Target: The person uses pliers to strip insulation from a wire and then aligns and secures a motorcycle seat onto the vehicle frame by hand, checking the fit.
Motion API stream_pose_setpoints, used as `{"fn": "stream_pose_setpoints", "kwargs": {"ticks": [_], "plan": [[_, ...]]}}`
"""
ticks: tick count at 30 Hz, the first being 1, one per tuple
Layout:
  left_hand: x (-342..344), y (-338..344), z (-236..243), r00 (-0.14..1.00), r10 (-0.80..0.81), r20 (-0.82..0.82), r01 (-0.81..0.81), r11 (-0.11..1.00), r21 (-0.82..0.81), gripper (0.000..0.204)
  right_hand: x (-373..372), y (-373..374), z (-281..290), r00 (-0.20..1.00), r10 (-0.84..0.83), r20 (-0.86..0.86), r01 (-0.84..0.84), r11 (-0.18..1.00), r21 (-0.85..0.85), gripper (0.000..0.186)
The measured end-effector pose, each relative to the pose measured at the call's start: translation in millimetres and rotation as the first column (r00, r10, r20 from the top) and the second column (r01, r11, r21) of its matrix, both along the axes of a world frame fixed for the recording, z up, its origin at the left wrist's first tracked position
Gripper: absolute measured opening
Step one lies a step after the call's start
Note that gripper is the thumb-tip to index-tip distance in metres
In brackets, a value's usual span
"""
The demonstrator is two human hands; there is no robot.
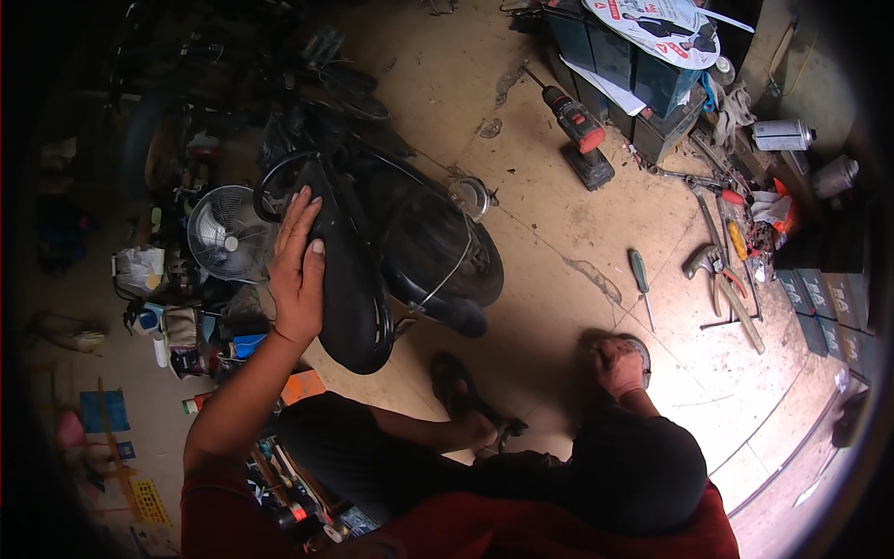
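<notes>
My left hand [300,275] lies flat on the side of a long black seat [354,307]. Its fingers are stretched out and pressed lightly to the surface, gripping nothing. The seat belongs to a dark two-wheeled vehicle, whose wheel and mudguard [466,270] show to the right of the seat. A round headlamp-like metal ring [473,197] sits beside that wheel. My right hand does not show. Below, my left foot [452,377] is in a dark sandal, and what looks like my right foot [622,371] rests on the floor.
A cordless drill [579,135] stands on the tiled floor. Right of it lie a green screwdriver [639,272], a hammer [703,261] and pliers [724,289]. Dark crates [666,84], spray cans [784,136] and stacked boxes [819,312] line the right side. A fan [228,228] and clutter are left.
</notes>
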State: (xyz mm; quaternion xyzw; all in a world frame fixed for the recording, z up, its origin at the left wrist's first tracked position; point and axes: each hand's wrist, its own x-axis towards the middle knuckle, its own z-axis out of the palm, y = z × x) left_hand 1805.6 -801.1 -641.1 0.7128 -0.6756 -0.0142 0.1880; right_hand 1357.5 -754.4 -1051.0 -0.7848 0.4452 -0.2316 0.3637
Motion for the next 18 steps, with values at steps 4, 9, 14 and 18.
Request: {"fn": "stream_pose_setpoints", "kwargs": {"ticks": [4, 9, 14, 18], "plan": [[2, -2, 0, 1.000, -0.019, 0.010, 0.019, 1.000, 0.002, 0.048, 0, 0, 2, 1.000, -0.003, 0.011, 0.003, 1.000, 0.012, 0.015], [0, 7, 0, 1.000, 0.019, 0.006, -0.019, 1.000, 0.009, 0.049, 2, -2, 5, 1.000, 0.015, 0.012, -0.016, 1.000, 0.013, 0.012], [1, 0, 0, 1.000, 0.007, 0.002, -0.007, 1.000, 0.011, 0.049, 0, 0, -1, 1.000, -0.001, 0.006, 0.001, 1.000, 0.013, 0.013], [1, -4, 0, 1.000, -0.002, -0.015, 0.002, 1.000, 0.007, 0.048, -1, 1, -3, 1.000, -0.008, 0.008, 0.008, 1.000, 0.011, 0.012]]}}
